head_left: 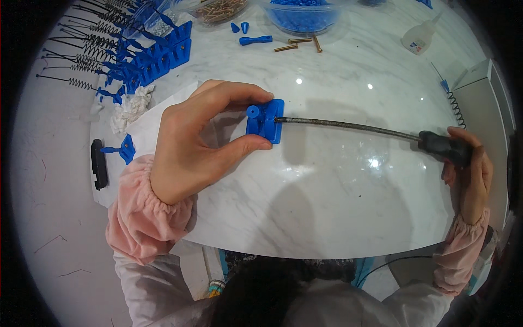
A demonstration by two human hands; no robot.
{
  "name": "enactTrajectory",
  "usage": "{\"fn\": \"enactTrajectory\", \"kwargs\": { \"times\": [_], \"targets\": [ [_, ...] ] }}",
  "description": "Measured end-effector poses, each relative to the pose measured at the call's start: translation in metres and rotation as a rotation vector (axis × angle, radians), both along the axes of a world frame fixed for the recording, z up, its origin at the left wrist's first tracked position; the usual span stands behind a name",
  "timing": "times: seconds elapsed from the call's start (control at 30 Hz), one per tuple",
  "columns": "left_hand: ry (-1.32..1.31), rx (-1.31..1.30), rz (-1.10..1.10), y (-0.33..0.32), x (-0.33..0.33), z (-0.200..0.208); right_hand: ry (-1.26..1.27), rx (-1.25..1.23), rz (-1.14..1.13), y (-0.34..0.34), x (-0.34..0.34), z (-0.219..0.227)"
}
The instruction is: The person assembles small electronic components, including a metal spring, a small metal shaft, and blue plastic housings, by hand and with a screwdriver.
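The white table (338,223) is busy along its top edge. In the upper left of the frame, lots of blue holders with black springs (158,60) stand close together. Next to them, at the top, are a clear bowl of gold screws (218,12) and a clear bowl of little blue bits (302,19). Below the bowls lie a blue stick (256,40) and some loose gold screws (286,48). A small bottle (419,39) is at the upper right, and a white box (479,82) is at the right edge, with a loose black spring (456,109) just beside it. A crumpled tissue (131,110) lies left of the left hand (188,136), and a small blue piece (127,149) is near that wrist.

The blue block (268,121) is a bit above the middle of the frame. It is shiny, with a flat plate on its right side and a round knob with a hole on its left. The left hand pinches it between thumb and fingers, and they hide bits of its edges. The right hand (475,174) curls around the black handle of a long screwdriver (348,126). Its thin rod looks bent and runs left to the block's plate.
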State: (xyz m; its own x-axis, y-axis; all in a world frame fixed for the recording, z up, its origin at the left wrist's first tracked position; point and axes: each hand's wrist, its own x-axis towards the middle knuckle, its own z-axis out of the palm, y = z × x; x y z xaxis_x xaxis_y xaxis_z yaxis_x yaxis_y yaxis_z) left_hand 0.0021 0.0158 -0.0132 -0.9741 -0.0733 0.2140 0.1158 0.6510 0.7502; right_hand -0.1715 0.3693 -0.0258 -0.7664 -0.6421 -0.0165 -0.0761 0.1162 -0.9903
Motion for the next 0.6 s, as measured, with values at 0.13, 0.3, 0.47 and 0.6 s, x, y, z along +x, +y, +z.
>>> {"fn": "enactTrajectory", "kwargs": {
  "times": [0.13, 0.3, 0.47, 0.6],
  "targets": [
    [-0.027, 0.006, -0.002, 0.0, 0.001, 0.0, 0.077, -0.004, 0.002, -0.006, 0.01, 0.003],
    [0.011, 0.013, -0.015, 0.0, 0.0, -0.002, 0.185, 0.051, -0.101, -0.007, 0.011, -0.003],
    [0.007, 0.061, 0.013, 0.001, 0.0, -0.005, 0.027, 0.08, -0.034, -0.005, 0.007, 0.005],
    [-0.071, 0.051, -0.001, -0.001, 0.0, -0.001, -0.021, 0.067, -0.035, -0.002, 0.001, 0.001]
  ]
}}
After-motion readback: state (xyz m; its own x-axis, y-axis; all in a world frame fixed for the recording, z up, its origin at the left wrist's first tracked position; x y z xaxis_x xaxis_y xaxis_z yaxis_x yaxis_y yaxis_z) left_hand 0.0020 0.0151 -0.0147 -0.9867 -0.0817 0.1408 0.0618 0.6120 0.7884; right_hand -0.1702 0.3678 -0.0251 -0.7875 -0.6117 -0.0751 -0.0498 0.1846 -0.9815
